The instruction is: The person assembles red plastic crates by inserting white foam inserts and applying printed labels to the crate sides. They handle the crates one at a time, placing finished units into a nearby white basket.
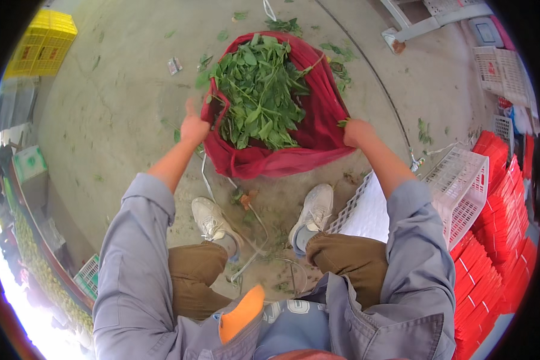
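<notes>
A red cloth sack (327,114) lies on the floor in front of my feet, its mouth spread wide. Inside it is a heap of green leafy stems (258,90), piled toward the far left side. My left hand (194,127) grips the sack's left edge, with one finger or thumb sticking up. On the opposite side, my right hand (357,133) is closed round the right edge; a bit of green shows beside its fingers. The fingertips of both hands are partly hidden by the cloth.
Loose leaves (342,75) and a black cable (372,69) lie on the concrete. At right stand a white plastic crate (459,186) and stacks of red folded material (492,228). Yellow crates (48,42) stand far left. A white strap (255,219) trails between my shoes.
</notes>
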### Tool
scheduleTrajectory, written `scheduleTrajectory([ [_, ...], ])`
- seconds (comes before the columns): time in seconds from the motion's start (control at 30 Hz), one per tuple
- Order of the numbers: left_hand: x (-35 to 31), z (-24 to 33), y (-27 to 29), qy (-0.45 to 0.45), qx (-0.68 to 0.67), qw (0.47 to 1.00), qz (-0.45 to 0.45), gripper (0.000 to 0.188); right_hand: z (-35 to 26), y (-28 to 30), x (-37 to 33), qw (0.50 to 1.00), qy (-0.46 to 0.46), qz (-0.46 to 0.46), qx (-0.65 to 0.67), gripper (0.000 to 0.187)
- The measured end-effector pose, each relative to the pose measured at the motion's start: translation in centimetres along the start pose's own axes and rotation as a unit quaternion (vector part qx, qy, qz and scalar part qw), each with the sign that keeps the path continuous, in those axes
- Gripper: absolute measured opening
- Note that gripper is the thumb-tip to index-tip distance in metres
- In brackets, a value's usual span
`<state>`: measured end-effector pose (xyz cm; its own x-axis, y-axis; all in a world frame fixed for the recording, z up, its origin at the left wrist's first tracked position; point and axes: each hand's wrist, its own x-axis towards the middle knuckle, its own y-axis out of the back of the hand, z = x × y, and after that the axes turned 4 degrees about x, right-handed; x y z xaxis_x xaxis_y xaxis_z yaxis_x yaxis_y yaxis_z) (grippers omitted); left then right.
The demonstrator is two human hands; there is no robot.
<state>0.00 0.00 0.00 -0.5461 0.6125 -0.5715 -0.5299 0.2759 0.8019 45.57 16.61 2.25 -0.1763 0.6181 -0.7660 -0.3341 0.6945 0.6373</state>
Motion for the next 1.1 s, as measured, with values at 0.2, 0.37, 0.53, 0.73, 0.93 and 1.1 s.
scheduleTrajectory([
  [0.2, 1.3, -4.8, 0.4, -0.223, -0.016, 0.974, 0.027, 0.084, 0.9, 2.4, -1.8, 0.985, 0.031, 0.135, 0.100, 0.028],
  [0.37, -2.0, -5.2, 1.3, -0.205, 0.120, 0.970, 0.058, 0.079, -8.4, 4.5, -2.5, 0.860, 0.218, 0.340, 0.313, 0.034],
  [0.53, -1.8, -4.8, 3.4, -0.288, 0.305, 0.908, 0.002, 0.062, -8.2, 6.4, -5.4, 0.893, 0.349, 0.129, 0.253, 0.076],
  [0.73, -11.4, 5.6, 9.2, -0.441, 0.222, 0.857, -0.147, 0.049, 13.0, 0.6, -19.8, 0.822, 0.000, 0.333, 0.461, 0.059],
  [0.93, -32.9, 14.1, 15.0, -0.618, 0.163, 0.758, -0.130, 0.053, 19.1, -27.4, -39.6, 0.801, -0.329, 0.273, 0.420, 0.091],
  [1.1, -46.8, 12.4, 18.3, -0.591, 0.196, 0.748, -0.229, 0.058, 15.6, -43.4, -40.8, 0.681, -0.367, 0.286, 0.565, 0.117],
])
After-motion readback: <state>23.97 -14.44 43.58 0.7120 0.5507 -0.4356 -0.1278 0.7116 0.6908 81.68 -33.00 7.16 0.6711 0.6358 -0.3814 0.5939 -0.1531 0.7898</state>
